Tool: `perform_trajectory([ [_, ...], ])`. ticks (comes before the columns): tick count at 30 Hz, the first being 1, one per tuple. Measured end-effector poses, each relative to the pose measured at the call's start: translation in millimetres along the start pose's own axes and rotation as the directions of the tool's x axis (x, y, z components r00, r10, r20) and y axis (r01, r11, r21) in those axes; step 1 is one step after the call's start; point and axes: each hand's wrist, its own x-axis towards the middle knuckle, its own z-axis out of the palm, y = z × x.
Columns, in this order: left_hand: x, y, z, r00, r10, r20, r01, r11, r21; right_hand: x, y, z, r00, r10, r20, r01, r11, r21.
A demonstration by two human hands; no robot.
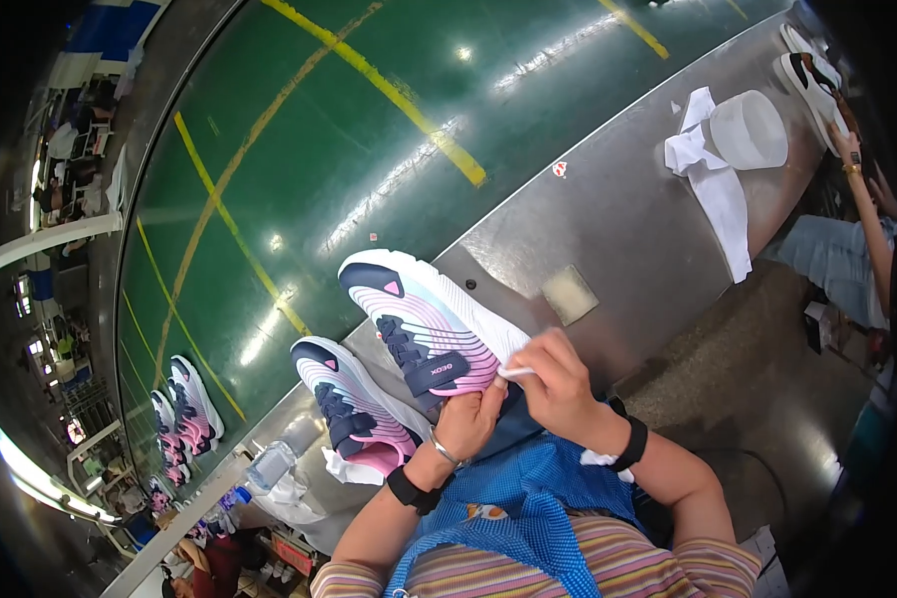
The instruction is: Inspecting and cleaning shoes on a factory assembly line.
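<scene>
Shoe factory; green belt (309,149); metal worktop (618,189); several matching sneakers (431,317)

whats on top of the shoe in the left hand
Navy laces and a navy strap cross the held shoe; what lies beneath the strap is covered.

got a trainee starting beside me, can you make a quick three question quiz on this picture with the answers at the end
1. Multiple choice. Which hand pinches the small white piece against the heel end of the held shoe?
a) left
b) right
c) both

2. True or false. A second shoe of the same pattern lies to the left of the held one.

3. Fill the gap. The broad closing strap across the held shoe is ____ in colour.

Key
1: b, the right hand; the left hand grips the shoe at its heel opening.
2: True.
3: Dark blue.
</scene>
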Motion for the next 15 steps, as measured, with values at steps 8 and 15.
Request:
perform_trajectory([
  [8, 4.3, 2.1, 2.4, 0.997, 0.080, -0.001, -0.080, 0.997, -0.009, 40.4, 6.7, 17.7, 0.997, 0.060, -0.044, -0.056, 0.995, 0.081],
  [15, -2.7, 6.8, -5.0, 0.996, -0.091, 0.010, 0.092, 0.995, -0.043, -4.3, 12.1, -19.4, 0.985, -0.095, 0.145, 0.095, 0.995, 0.007],
])
